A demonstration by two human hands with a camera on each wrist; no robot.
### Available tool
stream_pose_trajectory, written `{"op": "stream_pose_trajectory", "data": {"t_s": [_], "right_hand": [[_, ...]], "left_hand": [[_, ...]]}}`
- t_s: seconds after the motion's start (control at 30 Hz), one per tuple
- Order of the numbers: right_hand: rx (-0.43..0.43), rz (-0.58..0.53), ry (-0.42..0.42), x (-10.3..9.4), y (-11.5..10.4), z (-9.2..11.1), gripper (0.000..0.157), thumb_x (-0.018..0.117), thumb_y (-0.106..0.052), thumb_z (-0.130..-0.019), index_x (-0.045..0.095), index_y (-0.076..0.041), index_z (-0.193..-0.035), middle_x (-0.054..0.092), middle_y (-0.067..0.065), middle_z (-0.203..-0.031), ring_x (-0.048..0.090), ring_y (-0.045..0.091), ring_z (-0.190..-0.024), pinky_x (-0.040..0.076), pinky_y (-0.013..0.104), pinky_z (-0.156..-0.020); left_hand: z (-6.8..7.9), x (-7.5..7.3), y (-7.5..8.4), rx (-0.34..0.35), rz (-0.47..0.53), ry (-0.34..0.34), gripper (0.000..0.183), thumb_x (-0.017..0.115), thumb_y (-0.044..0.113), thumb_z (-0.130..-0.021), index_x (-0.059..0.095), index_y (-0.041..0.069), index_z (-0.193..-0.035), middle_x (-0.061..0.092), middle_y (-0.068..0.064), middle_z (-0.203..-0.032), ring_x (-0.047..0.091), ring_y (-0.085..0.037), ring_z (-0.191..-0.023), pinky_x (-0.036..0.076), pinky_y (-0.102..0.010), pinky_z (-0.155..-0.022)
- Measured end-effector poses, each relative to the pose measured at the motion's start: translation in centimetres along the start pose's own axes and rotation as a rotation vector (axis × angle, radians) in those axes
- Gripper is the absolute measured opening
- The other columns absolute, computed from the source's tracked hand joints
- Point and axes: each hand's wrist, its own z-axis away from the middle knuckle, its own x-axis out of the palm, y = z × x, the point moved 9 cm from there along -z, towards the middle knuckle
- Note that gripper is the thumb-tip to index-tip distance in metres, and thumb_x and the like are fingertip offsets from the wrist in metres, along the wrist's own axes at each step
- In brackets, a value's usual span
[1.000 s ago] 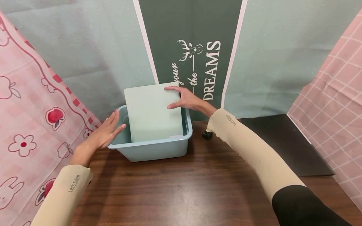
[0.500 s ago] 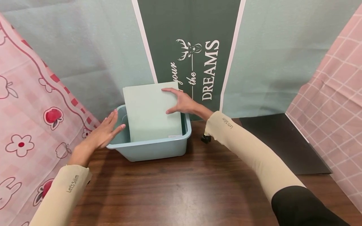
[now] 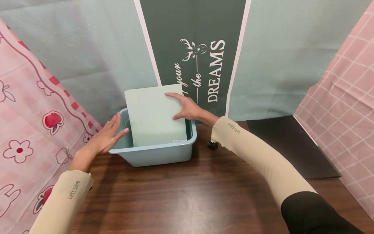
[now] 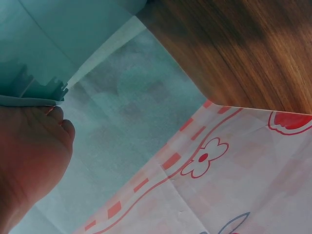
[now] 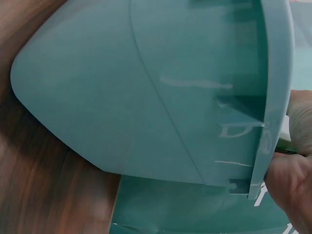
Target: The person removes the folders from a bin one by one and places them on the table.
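Note:
A light blue plastic basin (image 3: 163, 155) stands on the wooden table. Inside it, a pale green flat rectangular thing like a folder (image 3: 152, 117) leans back, rising well above the rim, with a small white label (image 3: 179, 141) at its lower right. My left hand (image 3: 105, 138) is at the basin's left rim, fingers straight and thumb apart; the left wrist view has its fingertips right at the rim. At the right edge of the pale green folder is my right hand (image 3: 188, 107), index finger and thumb spread over its front. Its other fingers are hidden.
A dark flat board (image 3: 292, 146) lies on the table (image 3: 187, 198) at the right. Behind the basin hangs a grey-green cloth (image 3: 268, 65) with lettering. Pink patterned cloths (image 3: 26, 123) border the left and right sides.
My right hand has moved slightly down and left against the folder. The whole scene shifts a little left in the head view. My left hand stays at the basin's rim.

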Motion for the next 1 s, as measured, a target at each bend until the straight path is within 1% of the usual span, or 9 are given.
{"op": "stream_pose_trajectory", "data": {"t_s": [0.2, 0.37, 0.47, 0.67, 0.87, 1.0], "right_hand": [[-0.016, -0.001, 0.048, -0.5, -0.4, 0.3, 0.107, 0.097, -0.003, -0.073, 0.045, -0.029, -0.162, 0.044, 0.001, -0.166, 0.049, 0.022, -0.142, 0.045, 0.042, -0.115], [-0.022, -0.027, 0.091, -1.1, -0.6, 0.6, 0.107, 0.096, -0.001, -0.073, 0.045, -0.028, -0.162, 0.044, -0.001, -0.166, 0.047, 0.019, -0.145, 0.043, 0.039, -0.117], [-0.012, -0.052, 0.122, -1.6, -0.5, 0.8, 0.106, 0.096, 0.0, -0.073, 0.045, -0.028, -0.162, 0.045, -0.002, -0.165, 0.047, 0.018, -0.145, 0.044, 0.039, -0.117], [-0.005, -0.104, 0.216, -3.0, -0.3, 1.5, 0.104, 0.094, 0.002, -0.074, 0.046, -0.028, -0.162, 0.046, -0.002, -0.164, 0.051, 0.021, -0.14, 0.047, 0.04, -0.114], [0.017, -0.128, 0.308, -4.3, 0.0, 2.4, 0.104, 0.095, 0.0, -0.074, 0.047, -0.03, -0.161, 0.045, -0.005, -0.165, 0.047, 0.019, -0.146, 0.043, 0.04, -0.118], [0.02, -0.163, 0.368, -5.1, 0.2, 2.9, 0.104, 0.095, 0.002, -0.074, 0.047, -0.029, -0.161, 0.046, -0.005, -0.165, 0.045, 0.017, -0.147, 0.041, 0.04, -0.119]], "left_hand": [[0.0, 0.0, 0.0, -0.005, 0.001, -0.003, 0.091, 0.032, 0.061, -0.112, -0.014, 0.006, -0.167, -0.016, -0.016, -0.176, -0.006, -0.041, -0.163, -0.001, -0.059, -0.131], [-0.1, -0.1, 0.0, -0.002, 0.004, -0.001, 0.091, 0.033, 0.06, -0.112, -0.014, 0.005, -0.167, -0.015, -0.016, -0.176, -0.006, -0.041, -0.163, -0.001, -0.059, -0.131], [-0.1, 0.0, 0.0, -0.001, 0.008, -0.005, 0.091, 0.033, 0.06, -0.112, -0.014, 0.005, -0.167, -0.016, -0.016, -0.176, -0.006, -0.041, -0.163, -0.002, -0.058, -0.131], [0.0, 0.0, -0.2, -0.005, 0.006, -0.008, 0.092, 0.034, 0.061, -0.112, -0.015, 0.005, -0.166, -0.016, -0.016, -0.176, -0.006, -0.041, -0.163, -0.002, -0.059, -0.13], [-0.1, 0.0, -0.2, -0.008, 0.005, -0.011, 0.092, 0.033, 0.061, -0.111, -0.016, 0.006, -0.166, -0.016, -0.016, -0.176, -0.006, -0.041, -0.163, -0.001, -0.059, -0.13], [0.0, 0.0, -0.1, -0.007, 0.004, -0.009, 0.092, 0.033, 0.061, -0.111, -0.016, 0.007, -0.166, -0.016, -0.016, -0.176, -0.006, -0.041, -0.163, 0.0, -0.059, -0.13]]}}
